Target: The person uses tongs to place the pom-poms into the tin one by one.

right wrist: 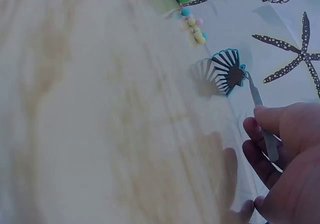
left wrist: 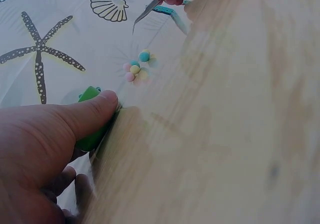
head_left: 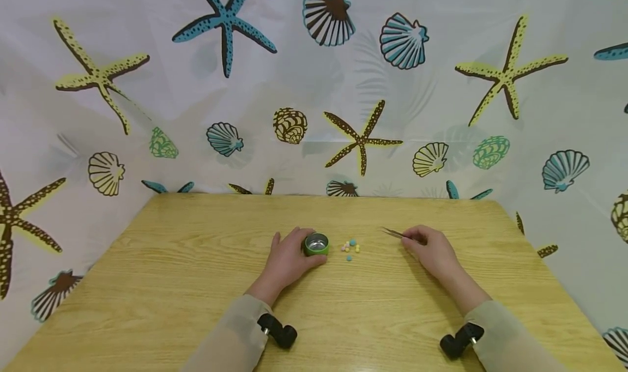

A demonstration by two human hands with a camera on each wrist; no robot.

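Note:
My left hand holds a small round green cup with a shiny metal inside, standing on the table. The thumb lies along its near side, as the left wrist view shows with the green wall beneath it. Between thumb and fingers, my right hand pinches thin metal tweezers with curved points. Their tips point left, apart from the beads. Several small round beads, blue, yellow and pink, lie in a loose group just right of the cup. Nothing shows between the tweezers' tips.
A wooden table spreads under both hands. Behind it and at its sides hangs a white cloth printed with starfish and shells. Black camera mounts are worn on both sleeved wrists.

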